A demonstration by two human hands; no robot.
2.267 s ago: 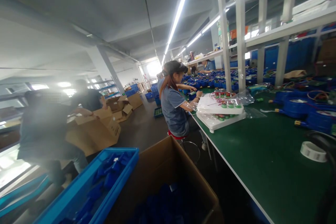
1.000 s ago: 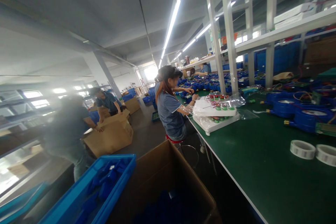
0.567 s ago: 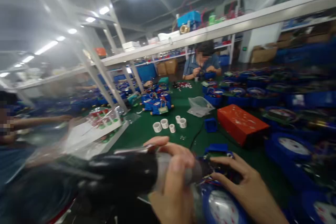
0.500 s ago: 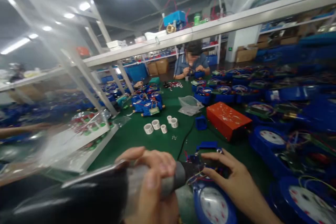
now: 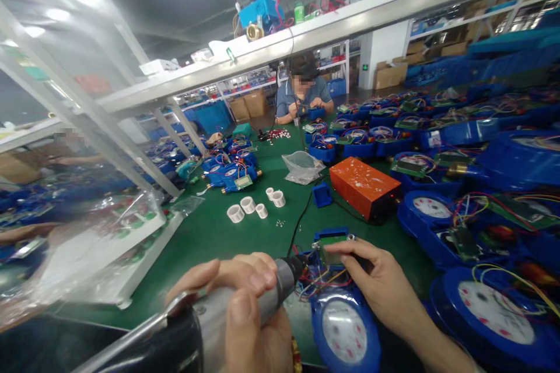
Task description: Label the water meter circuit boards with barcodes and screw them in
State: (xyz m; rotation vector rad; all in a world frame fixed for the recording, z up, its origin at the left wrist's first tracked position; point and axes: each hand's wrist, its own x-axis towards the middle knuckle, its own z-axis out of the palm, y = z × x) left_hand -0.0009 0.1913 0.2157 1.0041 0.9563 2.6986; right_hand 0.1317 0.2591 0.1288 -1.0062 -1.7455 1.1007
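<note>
My left hand point(image 5: 249, 297) is wrapped round a silver-and-black electric screwdriver point(image 5: 214, 326), its black nose pointing right toward an opened blue meter point(image 5: 345, 332). That meter has a white dial at the front and loose coloured wires behind it. On a green circuit board point(image 5: 335, 247) at the meter's far end rest the thumb and index finger of my right hand point(image 5: 376, 271), bent close together and holding it. The screwdriver's tip is beside the board's left edge; whether it touches a screw cannot be made out.
Several white rings point(image 5: 235, 214) stand on the green table mat point(image 5: 196, 250) near tiny screws point(image 5: 280, 223). An orange box point(image 5: 364, 186) with a cable sits behind the meter. Open blue meters point(image 5: 431, 210) crowd the right. A plastic-covered white tray point(image 5: 135, 256) lies left. A co-worker point(image 5: 301, 93) sits opposite.
My right thumb and index finger have come down onto the circuit board, which now shows clearly. The screwdriver's nose has shifted a little left and up. The view has turned slightly right.
</note>
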